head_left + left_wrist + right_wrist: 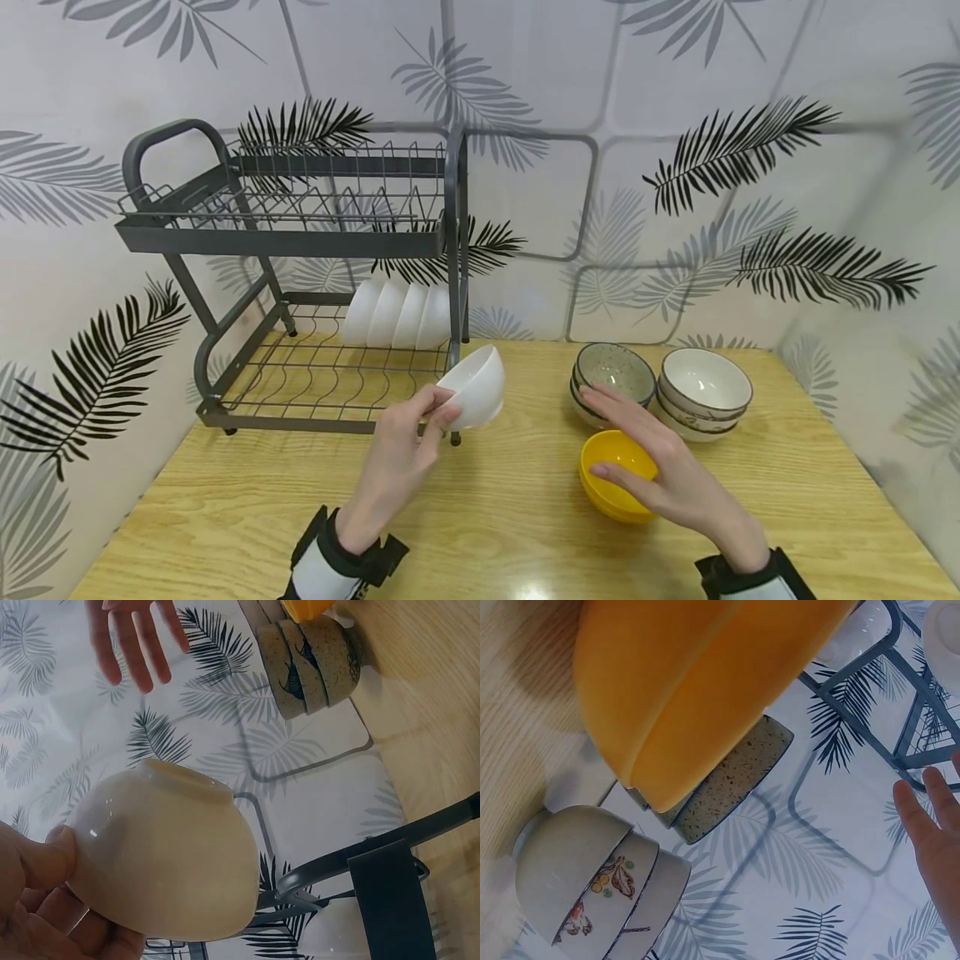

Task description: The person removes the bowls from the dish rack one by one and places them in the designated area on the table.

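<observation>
A plain white bowl (480,390) is tilted on its side in my left hand (401,458), which pinches its rim between thumb and fingers in front of the rack's right end. The left wrist view shows the bowl's rounded outside and foot ring, with the thumb (56,855) against its wall. Over the stacked yellow bowls (611,500) hovers my right hand (667,467), fingers extended and holding nothing. Several white bowls (397,315) stand on edge in a row on the lower tier of the dark dish rack (292,242).
Behind the yellow bowls sit a stack of speckled grey-green bowls (613,371) and, to its right, a stack of cream bowls (705,383) with a printed pattern. The rack's upper tier (300,204) rises above the lower one. A leaf-patterned wall (525,200) borders the wooden table (517,517).
</observation>
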Action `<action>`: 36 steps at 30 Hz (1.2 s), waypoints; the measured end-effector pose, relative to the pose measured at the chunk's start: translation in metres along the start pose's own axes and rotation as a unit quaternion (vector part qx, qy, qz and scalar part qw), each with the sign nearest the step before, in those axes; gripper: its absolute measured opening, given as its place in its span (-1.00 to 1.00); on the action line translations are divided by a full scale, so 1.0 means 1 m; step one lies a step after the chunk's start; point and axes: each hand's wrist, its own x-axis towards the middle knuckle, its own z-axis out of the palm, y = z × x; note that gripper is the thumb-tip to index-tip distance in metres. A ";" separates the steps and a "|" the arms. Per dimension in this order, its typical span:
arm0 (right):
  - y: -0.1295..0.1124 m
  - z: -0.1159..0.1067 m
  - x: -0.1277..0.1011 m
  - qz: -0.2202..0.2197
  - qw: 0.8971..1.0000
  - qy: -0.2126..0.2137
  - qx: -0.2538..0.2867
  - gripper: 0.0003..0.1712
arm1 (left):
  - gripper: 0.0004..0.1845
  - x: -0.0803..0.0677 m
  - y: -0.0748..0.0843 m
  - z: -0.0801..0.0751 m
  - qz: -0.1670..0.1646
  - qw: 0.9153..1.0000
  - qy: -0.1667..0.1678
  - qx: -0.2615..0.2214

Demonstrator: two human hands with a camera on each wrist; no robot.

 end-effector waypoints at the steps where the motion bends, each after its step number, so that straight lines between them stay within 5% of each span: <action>1: 0.000 0.000 0.001 0.001 1.000 0.001 0.001 -0.07 | -0.93 -0.001 0.000 0.001 0.002 1.000 -0.001 0.003; 8: -0.003 0.001 0.004 -0.005 1.000 0.019 0.017 -0.05 | -0.93 -0.004 0.003 0.009 0.041 0.999 -0.011 0.031; 17: -0.006 0.003 0.016 -0.074 0.995 0.055 0.031 -0.24 | -0.94 -0.005 0.006 0.013 0.076 0.996 -0.016 0.052; 25: -0.007 0.004 0.021 -0.060 0.998 0.030 0.019 -0.23 | -0.93 -0.006 0.007 0.014 0.122 0.987 -0.027 0.104; 36: -0.009 0.010 0.021 -0.044 0.999 0.011 0.010 -0.16 | -0.92 -0.009 0.006 0.016 0.149 0.982 -0.044 0.112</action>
